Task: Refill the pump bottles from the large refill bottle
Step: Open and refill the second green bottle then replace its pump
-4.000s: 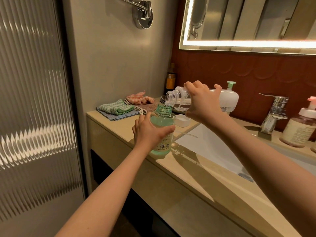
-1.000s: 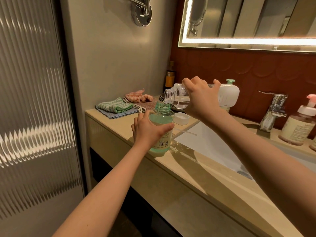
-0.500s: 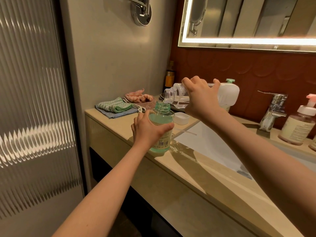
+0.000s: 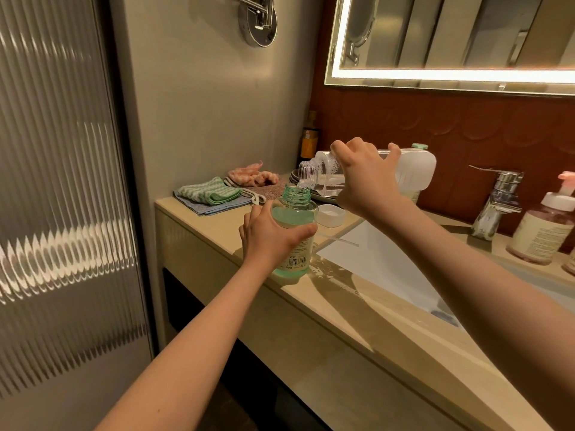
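My left hand (image 4: pixel 267 236) grips a small green bottle (image 4: pixel 295 213) that stands uncapped on the counter edge (image 4: pixel 217 231), partly filled with pale green liquid. My right hand (image 4: pixel 367 178) holds the large clear refill bottle (image 4: pixel 413 169) tipped on its side. Its open mouth (image 4: pixel 306 175) is just above the green bottle's neck, and a thin stream runs down into it. A white cap (image 4: pixel 331 214) and a thin pump tube (image 4: pixel 339 241) lie on the counter behind the green bottle.
A white sink basin (image 4: pixel 389 269) lies to the right, with a chrome tap (image 4: pixel 497 200) behind it. A pink-topped pump bottle (image 4: pixel 544 234) stands at far right. Folded cloths (image 4: pixel 214 194) and a tray (image 4: pixel 323 199) sit at the back left. Spilled droplets (image 4: pixel 326 272) wet the counter.
Both hands keep their grips. The refill bottle has stayed tipped over the green bottle, and the view has barely shifted.
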